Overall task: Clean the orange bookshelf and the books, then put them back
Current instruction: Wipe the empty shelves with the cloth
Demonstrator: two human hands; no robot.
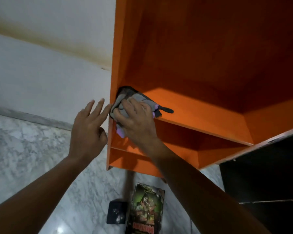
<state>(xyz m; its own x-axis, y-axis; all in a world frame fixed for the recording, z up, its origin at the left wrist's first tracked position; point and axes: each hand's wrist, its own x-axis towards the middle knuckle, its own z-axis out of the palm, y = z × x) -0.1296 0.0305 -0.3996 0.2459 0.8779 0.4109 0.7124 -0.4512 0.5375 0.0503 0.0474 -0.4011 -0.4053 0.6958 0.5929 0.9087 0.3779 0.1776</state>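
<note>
My right hand bunches a grey cloth with purple trim in curled fingers at the left front corner of a shelf in the orange wooden bookshelf. My left hand, fingers spread and holding nothing, is at the bookshelf's outer side panel. A green-covered book and a small black book lie on the grey marble floor below.

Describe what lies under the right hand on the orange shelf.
A grey cloth with purple edging, gripped by the right hand; the shelf surface beneath it is hidden.

A white wall streaked with a brownish stain meets a grey skirting strip and veined marble floor; a dark furniture unit stands at right.
</note>
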